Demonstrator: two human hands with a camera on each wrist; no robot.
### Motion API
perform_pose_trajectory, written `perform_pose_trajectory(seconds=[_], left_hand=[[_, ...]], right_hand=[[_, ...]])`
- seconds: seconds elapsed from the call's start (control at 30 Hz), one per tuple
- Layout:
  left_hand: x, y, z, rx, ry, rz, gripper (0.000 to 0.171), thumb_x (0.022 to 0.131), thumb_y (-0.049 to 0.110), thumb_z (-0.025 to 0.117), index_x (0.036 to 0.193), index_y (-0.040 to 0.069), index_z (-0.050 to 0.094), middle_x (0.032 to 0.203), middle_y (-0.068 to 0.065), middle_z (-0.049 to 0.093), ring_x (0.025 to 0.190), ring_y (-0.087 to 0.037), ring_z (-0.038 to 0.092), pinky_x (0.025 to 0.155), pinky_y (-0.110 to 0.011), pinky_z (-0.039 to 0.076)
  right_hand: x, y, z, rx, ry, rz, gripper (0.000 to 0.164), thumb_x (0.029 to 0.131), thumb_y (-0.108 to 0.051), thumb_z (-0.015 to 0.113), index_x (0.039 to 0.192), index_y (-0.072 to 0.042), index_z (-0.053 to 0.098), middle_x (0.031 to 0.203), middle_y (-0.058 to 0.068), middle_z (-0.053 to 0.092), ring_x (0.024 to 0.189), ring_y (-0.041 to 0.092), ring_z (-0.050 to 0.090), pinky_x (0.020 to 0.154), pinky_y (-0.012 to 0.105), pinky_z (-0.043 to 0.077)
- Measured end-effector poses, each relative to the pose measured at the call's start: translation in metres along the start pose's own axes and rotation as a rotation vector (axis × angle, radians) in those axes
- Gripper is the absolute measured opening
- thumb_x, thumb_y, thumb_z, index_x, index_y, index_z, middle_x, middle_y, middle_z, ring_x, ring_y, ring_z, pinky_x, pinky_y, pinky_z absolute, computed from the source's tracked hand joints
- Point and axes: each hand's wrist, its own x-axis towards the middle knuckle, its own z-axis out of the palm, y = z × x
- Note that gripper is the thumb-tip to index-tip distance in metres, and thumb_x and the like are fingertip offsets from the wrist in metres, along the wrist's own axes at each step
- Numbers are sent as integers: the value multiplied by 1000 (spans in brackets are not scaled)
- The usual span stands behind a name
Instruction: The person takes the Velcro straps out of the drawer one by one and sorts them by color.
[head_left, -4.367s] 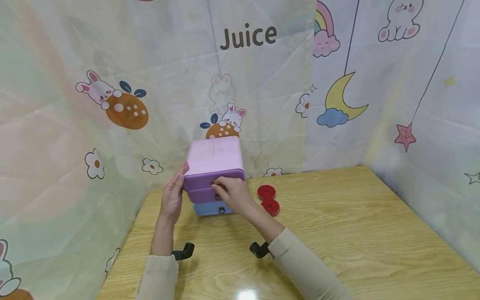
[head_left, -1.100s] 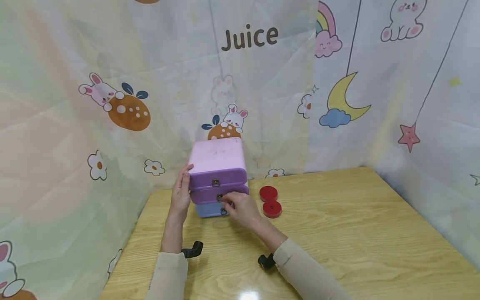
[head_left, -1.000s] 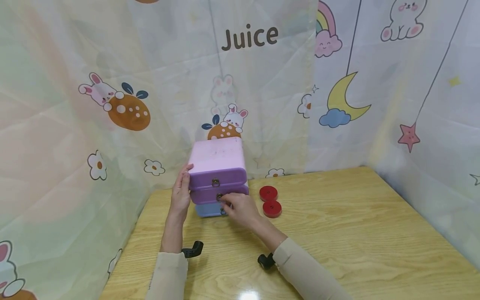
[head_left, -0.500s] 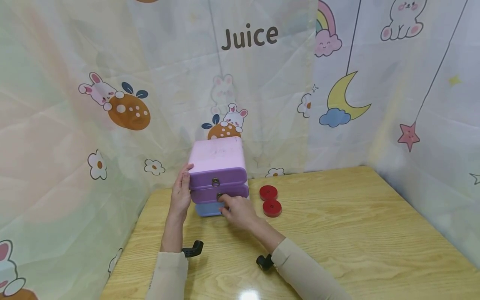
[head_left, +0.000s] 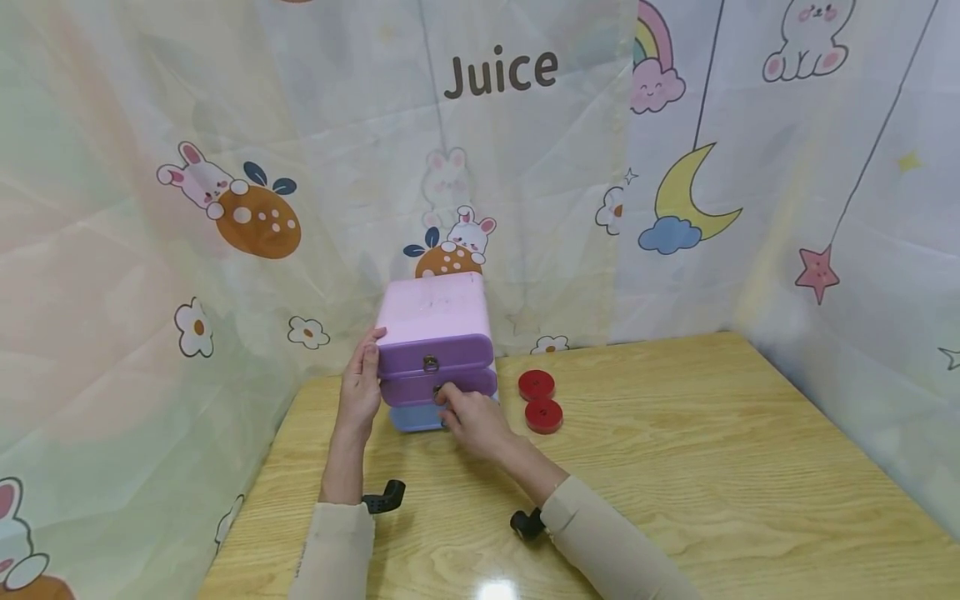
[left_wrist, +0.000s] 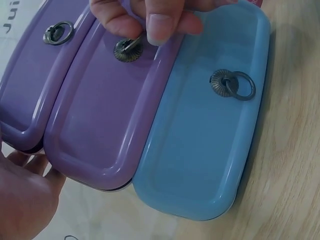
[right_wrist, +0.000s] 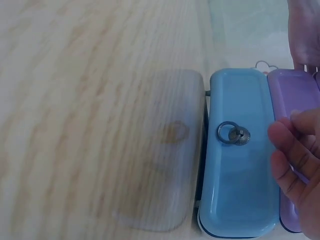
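Note:
A small drawer cabinet with a pink top (head_left: 433,304) stands on the table. Its front has two purple drawers, the top drawer (head_left: 468,354) and the middle drawer (head_left: 405,391), over a blue drawer (head_left: 411,418). My left hand (head_left: 360,396) rests along the cabinet's left side, fingers extended against it. With thumb and finger, my right hand (head_left: 477,422) pinches the ring pull (left_wrist: 129,48) of the middle drawer. In the left wrist view the blue drawer's ring pull (left_wrist: 233,85) hangs free, as does the top drawer's ring pull (left_wrist: 58,33).
Two round red discs, a rear disc (head_left: 536,384) and a front disc (head_left: 543,415), lie right of the cabinet on the wooden table (head_left: 675,467). Behind the table hangs a printed cloth (head_left: 555,217), close to the cabinet's back.
My right hand was at the top drawer's ring pull over four seconds ago. It has moved down to the middle drawer's ring pull. My left hand stays at the cabinet's side.

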Motion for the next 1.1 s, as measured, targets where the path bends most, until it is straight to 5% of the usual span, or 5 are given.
perform_pose_trajectory(seconds=[0.33,0.6,0.87,1.1], left_hand=[[0,-7,0,28,38,52,47,110,46,40,150,26,54,172,0,29,157,-23,28,126,-57,25],[0,-6,0,18,7,61,47,112,40,39,153,21,51,173,1,26,159,-23,24,129,-55,21],[0,-1,-3,61,41,28,49,110,51,38,149,26,56,168,6,36,155,-19,33,127,-49,27],[1,0,-3,51,37,21,48,113,43,36,151,21,55,170,3,34,157,-20,30,128,-50,24]], right_hand=[[3,-2,-1,-14,11,15,5,104,-19,65,107,-17,63,85,-5,72,66,10,63,55,24,47],[1,-1,-2,-11,3,22,4,105,-20,63,107,-17,61,79,-6,69,62,8,58,52,23,43],[-4,-6,-4,-1,-42,-61,5,104,-19,64,105,-15,60,78,-8,66,66,6,56,60,25,48],[-9,-7,-3,-26,-12,-96,6,104,-20,64,106,-16,59,76,-8,65,63,5,55,57,24,46]])
